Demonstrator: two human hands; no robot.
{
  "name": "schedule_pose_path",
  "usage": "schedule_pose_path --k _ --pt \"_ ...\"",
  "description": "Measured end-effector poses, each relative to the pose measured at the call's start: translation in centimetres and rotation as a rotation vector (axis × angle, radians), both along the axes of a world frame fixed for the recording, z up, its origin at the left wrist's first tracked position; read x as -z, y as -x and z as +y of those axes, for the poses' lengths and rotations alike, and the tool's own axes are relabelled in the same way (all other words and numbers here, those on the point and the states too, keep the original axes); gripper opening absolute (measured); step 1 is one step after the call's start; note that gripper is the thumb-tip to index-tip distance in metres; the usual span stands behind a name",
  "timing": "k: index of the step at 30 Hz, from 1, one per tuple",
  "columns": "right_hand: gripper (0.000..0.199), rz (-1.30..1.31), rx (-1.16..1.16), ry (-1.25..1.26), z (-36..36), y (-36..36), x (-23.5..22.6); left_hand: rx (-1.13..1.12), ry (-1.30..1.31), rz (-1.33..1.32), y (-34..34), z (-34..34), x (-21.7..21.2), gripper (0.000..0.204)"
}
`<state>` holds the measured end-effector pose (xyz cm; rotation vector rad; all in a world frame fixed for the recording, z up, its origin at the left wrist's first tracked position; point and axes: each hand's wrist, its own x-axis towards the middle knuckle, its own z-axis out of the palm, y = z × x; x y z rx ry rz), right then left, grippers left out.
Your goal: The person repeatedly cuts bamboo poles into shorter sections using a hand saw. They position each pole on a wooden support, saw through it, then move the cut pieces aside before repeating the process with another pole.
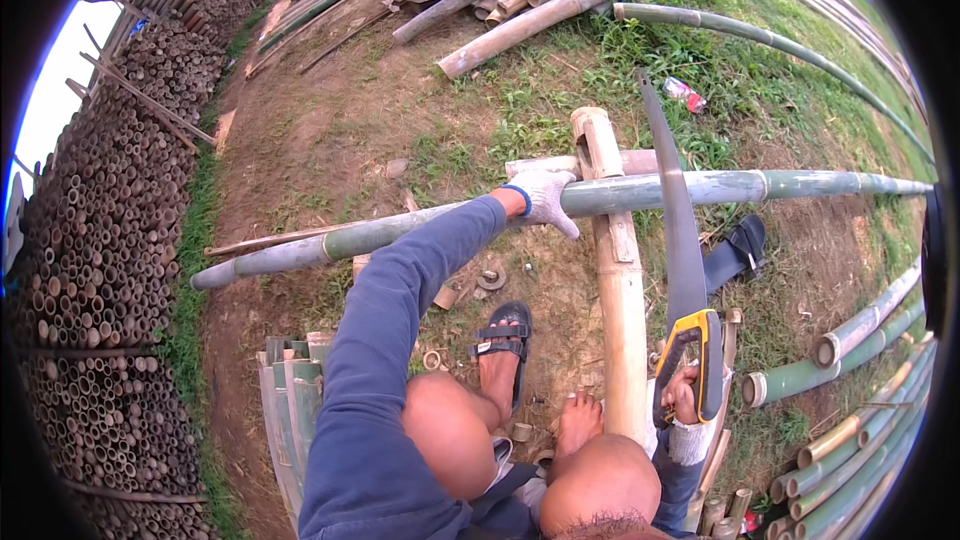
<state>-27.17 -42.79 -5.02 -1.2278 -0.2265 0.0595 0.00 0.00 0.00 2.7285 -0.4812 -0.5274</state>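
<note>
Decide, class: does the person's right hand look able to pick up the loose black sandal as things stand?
Probably not: the right hand is gripping the saw. The loose black sandal lies just past the blade, so that hand would likely need freeing first.

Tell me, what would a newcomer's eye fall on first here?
Probably the big yellow-and-black-handled saw gripped in the right hand, its blade passing in front of a long green bamboo pole in this view. The gloved left hand holds that pole near the middle of the picture. Next comes the tall stack of bamboo, its round cut ends filling much of the left side.
</note>
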Motion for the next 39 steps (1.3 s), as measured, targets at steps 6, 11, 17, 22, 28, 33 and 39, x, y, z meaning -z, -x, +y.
schedule_pose_path --k 6,11,17,22,28,33,39 --pt "0.033 0.111 0.108 0.198 1.4 3.0 -0.8 0.008 -0.063 -0.035 0.0 -0.3 0.0 0.084" --pt "0.037 -0.071 0.151 0.547 2.9 1.9 -1.1 0.008 -0.113 0.074 2.5 0.1 -3.4 0.098" --pt "0.033 -0.080 0.049 0.365 3.7 1.8 -2.5 -0.065 -0.129 0.152 9.3 4.2 -3.8 0.103" --pt "0.034 -0.149 0.025 0.451 3.9 2.3 -5.5 -0.135 -0.116 -0.050 14.8 6.3 -3.8 0.095" --pt "0.037 -0.150 0.105 0.340 -0.4 4.2 -13.5 -0.218 -0.131 -0.083 16.2 5.7 -3.7 0.089" --pt "0.049 -0.318 0.109 0.122 -7.6 10.9 -24.7 -0.221 -0.145 -0.072 16.2 6.0 -3.1 0.085" --pt "0.056 -0.635 0.100 0.037 -10.5 20.4 -36.6 -0.248 -0.160 -0.064 16.0 6.2 -3.0 0.089"
